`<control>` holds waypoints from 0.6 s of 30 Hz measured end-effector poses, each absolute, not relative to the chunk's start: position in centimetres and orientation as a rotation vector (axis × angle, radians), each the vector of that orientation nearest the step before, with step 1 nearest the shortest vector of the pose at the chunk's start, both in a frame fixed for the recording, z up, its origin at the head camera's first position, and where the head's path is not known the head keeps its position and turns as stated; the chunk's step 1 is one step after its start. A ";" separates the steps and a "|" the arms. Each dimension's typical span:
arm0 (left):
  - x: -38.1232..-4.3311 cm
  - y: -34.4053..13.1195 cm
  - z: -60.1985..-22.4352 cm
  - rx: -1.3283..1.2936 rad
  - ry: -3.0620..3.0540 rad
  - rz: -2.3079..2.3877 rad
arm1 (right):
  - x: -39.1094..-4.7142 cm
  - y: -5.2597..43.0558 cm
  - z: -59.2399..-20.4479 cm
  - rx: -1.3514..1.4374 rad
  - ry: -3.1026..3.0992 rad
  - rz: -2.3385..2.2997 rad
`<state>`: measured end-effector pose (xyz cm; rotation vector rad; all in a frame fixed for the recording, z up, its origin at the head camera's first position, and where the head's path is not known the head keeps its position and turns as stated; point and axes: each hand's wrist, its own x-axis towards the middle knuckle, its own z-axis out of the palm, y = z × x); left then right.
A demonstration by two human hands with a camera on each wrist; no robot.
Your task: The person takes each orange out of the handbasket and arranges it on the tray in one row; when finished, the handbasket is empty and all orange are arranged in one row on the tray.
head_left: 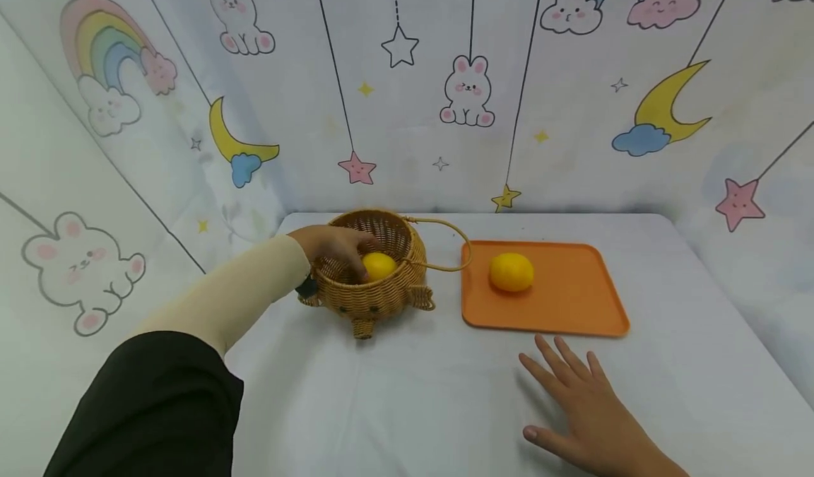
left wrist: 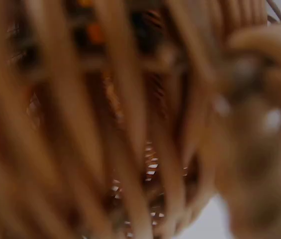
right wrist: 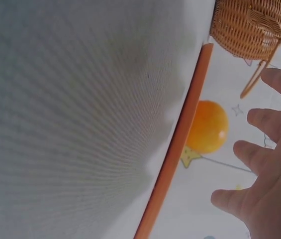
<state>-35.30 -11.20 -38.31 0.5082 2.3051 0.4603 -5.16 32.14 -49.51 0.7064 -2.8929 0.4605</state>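
Note:
In the head view my left hand point(head_left: 340, 247) reaches down into a brown wicker basket point(head_left: 362, 297) with animal-like features. Its fingers lie against or close by the left side of a yellow lemon point(head_left: 379, 266); whether they grip it is hidden. The left wrist view is blurred and filled by the basket's weave point(left wrist: 120, 99). Low over the white table, my right hand point(head_left: 588, 413) spreads its fingers and holds nothing. It is nearest to an orange tray point(head_left: 572, 293), on which a second lemon point(head_left: 511, 272) lies. The right wrist view shows that lemon point(right wrist: 209, 127) beyond the tray's edge.
A looped wicker handle point(head_left: 445, 220) sticks out from the basket toward the tray, its end by the tray's left edge. White cloth point(head_left: 407, 392) covers the table. Behind it hangs a curtain point(head_left: 420, 124) printed with rabbits, stars and moons.

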 end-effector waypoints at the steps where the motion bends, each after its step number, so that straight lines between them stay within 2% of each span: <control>1: -35.3 -11.0 -38.5 0.500 2.308 0.425 | -5.1 32.2 -49.6 0.718 -2.883 0.456; 10: -35.3 -10.1 -40.2 0.486 2.427 0.267 | -4.8 32.1 -49.7 0.723 -2.877 0.438; 18: -35.0 -10.6 -39.6 0.526 2.506 0.413 | -4.9 32.4 -49.4 0.700 -2.880 0.434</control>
